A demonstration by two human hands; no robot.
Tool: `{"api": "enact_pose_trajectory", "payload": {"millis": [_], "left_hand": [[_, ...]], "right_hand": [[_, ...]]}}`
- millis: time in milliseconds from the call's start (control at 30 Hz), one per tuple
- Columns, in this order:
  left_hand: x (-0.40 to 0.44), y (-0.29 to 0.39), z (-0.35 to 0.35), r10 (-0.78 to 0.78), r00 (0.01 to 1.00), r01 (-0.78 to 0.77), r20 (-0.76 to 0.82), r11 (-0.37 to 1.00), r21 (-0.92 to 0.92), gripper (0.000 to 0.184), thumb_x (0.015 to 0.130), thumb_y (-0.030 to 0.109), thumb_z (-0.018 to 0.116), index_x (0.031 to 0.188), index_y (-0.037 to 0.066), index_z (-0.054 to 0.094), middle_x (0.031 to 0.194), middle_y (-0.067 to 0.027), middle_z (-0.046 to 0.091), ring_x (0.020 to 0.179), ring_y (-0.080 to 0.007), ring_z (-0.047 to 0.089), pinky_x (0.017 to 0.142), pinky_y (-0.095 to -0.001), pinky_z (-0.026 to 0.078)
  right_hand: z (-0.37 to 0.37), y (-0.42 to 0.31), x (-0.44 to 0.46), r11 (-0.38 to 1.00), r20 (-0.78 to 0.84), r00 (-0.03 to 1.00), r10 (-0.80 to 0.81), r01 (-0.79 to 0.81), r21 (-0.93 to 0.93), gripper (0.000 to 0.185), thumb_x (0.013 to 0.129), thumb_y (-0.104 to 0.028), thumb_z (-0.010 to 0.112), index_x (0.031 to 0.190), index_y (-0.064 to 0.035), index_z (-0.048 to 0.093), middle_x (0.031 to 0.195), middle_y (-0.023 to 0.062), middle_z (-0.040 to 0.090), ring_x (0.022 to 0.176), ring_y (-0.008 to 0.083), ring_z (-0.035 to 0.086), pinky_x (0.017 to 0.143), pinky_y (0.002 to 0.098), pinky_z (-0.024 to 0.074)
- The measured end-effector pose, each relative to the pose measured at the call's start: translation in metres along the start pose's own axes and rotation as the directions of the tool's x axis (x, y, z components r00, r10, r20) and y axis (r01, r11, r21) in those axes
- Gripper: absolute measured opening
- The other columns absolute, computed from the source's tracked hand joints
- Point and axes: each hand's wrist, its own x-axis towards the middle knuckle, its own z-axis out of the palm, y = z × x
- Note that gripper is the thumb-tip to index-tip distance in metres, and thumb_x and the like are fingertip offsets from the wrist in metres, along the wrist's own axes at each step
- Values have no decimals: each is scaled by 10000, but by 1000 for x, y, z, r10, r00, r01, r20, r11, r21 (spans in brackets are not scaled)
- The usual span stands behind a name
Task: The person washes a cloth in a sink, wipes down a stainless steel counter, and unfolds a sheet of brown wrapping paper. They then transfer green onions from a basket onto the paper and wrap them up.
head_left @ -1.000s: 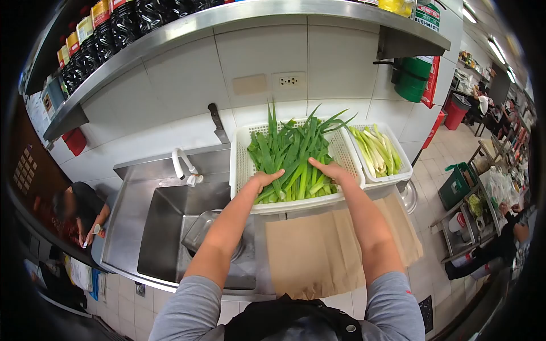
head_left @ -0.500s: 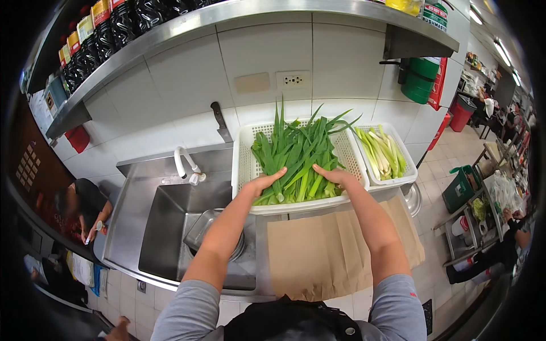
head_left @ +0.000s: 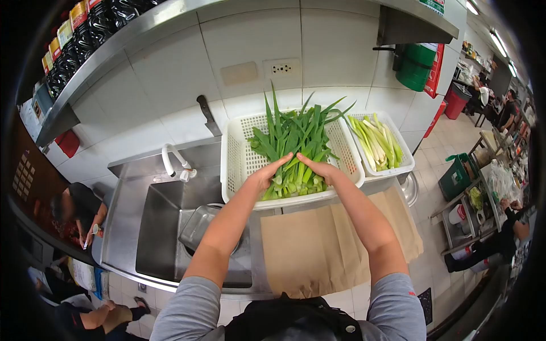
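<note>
A thick bundle of green leek leaves [head_left: 296,132] lies in a white perforated basket [head_left: 238,149], its tips pointing to the wall and its cut ends towards me. My left hand [head_left: 267,172] cups the bundle's left side, and my right hand [head_left: 318,170] presses in from the right. Both thumbs lie on top, their tips nearly meeting; the other fingers are mostly hidden along the sides of the leaves. Just right of this basket, a smaller white basket [head_left: 391,171] holds pale leek stalks [head_left: 374,143].
Brown paper [head_left: 318,250] covers the counter before me. On the left is a steel sink [head_left: 156,227] with a white faucet [head_left: 170,162] and a metal pan [head_left: 199,224]. A knife [head_left: 208,115] hangs on the wall below a bottle shelf [head_left: 131,42]. People are at both sides.
My hands have come closer together, squeezing the leek leaves into a narrower bundle. The view has shifted slightly. A seated person's leg now shows at lower left.
</note>
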Motion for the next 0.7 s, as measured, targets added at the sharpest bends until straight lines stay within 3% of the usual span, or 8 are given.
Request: {"api": "enact_pose_trajectory", "payload": {"millis": [33,67,167,300,400,467,567,700], "left_hand": [[5,-1,2,35,996,-29,81,997,-73,1037,722,753,613,1483,119,306,1503,-136,337,1326,-274,414,1105,-452,295],[-9,9,11,37,999,-36,6,998,-54,989,731,736,619,1459,122,351,1449,-131,421,1268,-254,486,1067,-445,367],[-51,40,38,-5,999,-1,-51,995,-103,926,752,691,641,1434,115,393,1408,-122,474,1242,-233,513,1031,-409,418],[-15,24,25,-47,997,57,62,982,-180,974,718,728,638,1439,124,387,1407,-129,470,1263,-250,495,1045,-426,403],[-20,27,29,-59,998,57,-22,995,-77,1068,678,762,641,1475,128,317,1488,-148,342,1309,-271,442,1052,-435,393],[-44,40,42,-68,992,66,-109,998,-19,1093,674,767,639,1488,128,288,1517,-153,289,1323,-275,424,1052,-433,394],[-58,48,51,-35,998,37,-50,999,41,1130,669,786,623,1505,128,241,1555,-150,187,1344,-283,393,1053,-433,391],[-47,39,48,-45,997,46,-62,999,17,1075,707,779,594,1496,126,269,1513,-139,303,1317,-262,432,1054,-425,393]], "right_hand": [[5,-4,-10,1000,-1,1000,7,-7,4,964,760,-767,555,1406,-66,419,1358,173,505,1225,245,524,998,397,452],[8,-6,-15,999,-118,993,-21,16,-40,954,757,-766,561,1396,-69,433,1350,166,513,1218,244,531,993,404,455],[-11,15,29,996,-72,995,-73,76,41,943,754,-758,575,1391,-76,442,1354,147,516,1215,244,533,992,420,453],[-5,12,23,981,-4,996,-87,87,175,956,758,-758,572,1422,-90,409,1416,143,458,1264,250,485,1020,424,421],[-9,14,31,1000,-118,993,-26,28,12,955,759,-753,576,1434,-103,393,1436,141,432,1292,257,450,1045,436,393],[-17,23,44,1000,4,1000,-11,11,16,1176,655,-868,534,1517,-130,224,1552,163,231,1433,302,206,1133,530,132],[-15,23,39,995,-21,999,-32,34,93,1088,698,-813,569,1487,-115,296,1507,156,330,1383,292,325,1112,509,251],[-1,11,7,964,87,990,-115,90,250,957,753,-734,603,1433,-99,380,1425,139,448,1283,262,466,1042,448,400]]}}
